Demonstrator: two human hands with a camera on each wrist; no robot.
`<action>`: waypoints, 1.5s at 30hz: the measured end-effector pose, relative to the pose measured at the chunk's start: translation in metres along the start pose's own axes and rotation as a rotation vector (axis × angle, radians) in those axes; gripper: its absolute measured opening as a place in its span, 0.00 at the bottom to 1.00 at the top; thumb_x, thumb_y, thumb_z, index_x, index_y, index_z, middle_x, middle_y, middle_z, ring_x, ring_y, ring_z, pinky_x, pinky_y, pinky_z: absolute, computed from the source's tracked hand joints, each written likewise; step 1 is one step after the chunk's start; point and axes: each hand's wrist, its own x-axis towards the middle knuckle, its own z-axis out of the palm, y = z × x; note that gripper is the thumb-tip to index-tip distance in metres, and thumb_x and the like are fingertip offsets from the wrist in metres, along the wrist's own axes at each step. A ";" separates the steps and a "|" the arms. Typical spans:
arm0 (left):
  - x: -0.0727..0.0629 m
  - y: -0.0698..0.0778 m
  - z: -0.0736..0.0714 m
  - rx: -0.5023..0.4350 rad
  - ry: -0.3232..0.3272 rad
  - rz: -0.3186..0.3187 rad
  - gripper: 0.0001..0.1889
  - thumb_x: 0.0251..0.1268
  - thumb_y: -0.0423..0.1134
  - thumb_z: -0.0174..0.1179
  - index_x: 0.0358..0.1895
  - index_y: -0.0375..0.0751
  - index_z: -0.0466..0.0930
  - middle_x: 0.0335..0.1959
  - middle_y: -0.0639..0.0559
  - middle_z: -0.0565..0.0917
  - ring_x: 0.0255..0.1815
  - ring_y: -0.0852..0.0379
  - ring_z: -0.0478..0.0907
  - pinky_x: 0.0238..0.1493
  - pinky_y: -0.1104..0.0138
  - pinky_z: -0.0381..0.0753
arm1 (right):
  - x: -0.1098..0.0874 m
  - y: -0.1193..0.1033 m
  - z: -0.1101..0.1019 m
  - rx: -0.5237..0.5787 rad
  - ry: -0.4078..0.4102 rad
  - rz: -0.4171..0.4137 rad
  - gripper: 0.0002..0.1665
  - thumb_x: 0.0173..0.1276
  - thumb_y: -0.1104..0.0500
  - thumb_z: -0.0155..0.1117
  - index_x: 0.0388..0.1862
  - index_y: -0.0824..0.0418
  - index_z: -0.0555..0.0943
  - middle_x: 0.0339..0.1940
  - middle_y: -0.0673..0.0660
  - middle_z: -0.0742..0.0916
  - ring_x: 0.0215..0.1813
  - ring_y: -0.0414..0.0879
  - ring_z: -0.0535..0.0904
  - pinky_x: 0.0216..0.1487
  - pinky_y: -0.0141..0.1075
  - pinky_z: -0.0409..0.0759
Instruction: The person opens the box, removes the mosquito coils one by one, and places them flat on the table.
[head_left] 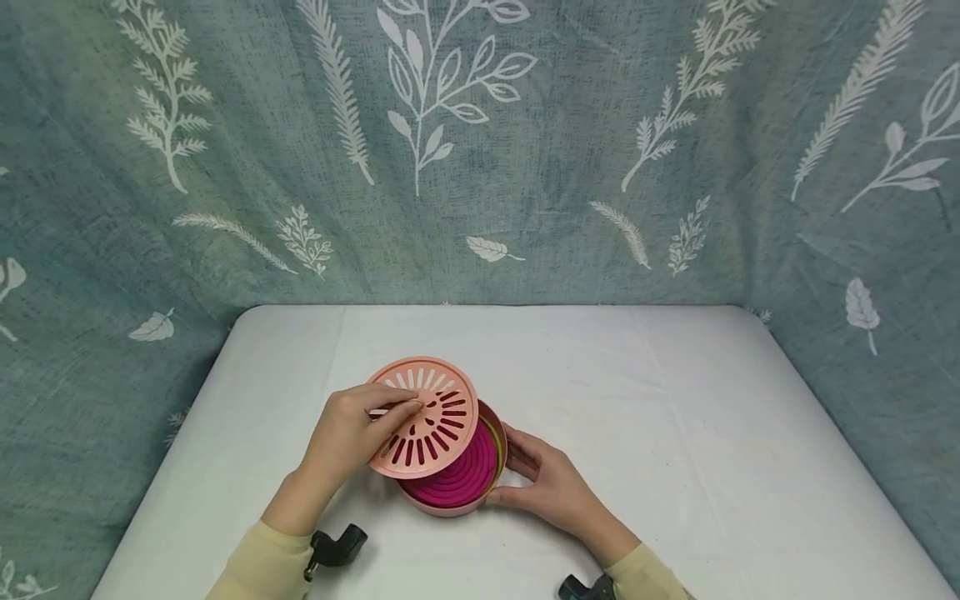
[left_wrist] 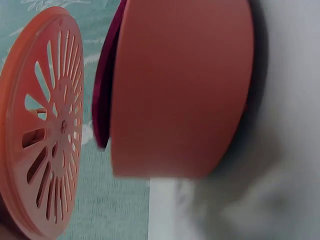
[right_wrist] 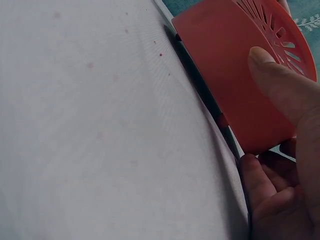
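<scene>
Left fingers (head_left: 396, 415) apparently pinch the lid (head_left: 438, 415), best kept level while the right hand (head_left: 557, 492) grips the box (left_wrist: 182, 90)

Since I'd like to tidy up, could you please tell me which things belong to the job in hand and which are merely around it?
Job: lid, tub, magenta disc, left hand, right hand.
Around it: table, backdrop, wrist cameras.

A grey-green cloth (head_left: 555, 167) printed with pale leaves rises behind and beside a white table (head_left: 645, 408).
</scene>
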 end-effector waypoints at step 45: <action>-0.008 -0.144 -0.083 0.229 -0.085 -0.624 0.26 0.68 0.56 0.60 0.59 0.40 0.83 0.59 0.31 0.78 0.62 0.33 0.71 0.60 0.39 0.74 | -0.001 -0.004 0.001 -0.031 -0.011 -0.070 0.56 0.51 0.62 0.81 0.76 0.67 0.61 0.73 0.62 0.70 0.70 0.47 0.70 0.65 0.37 0.74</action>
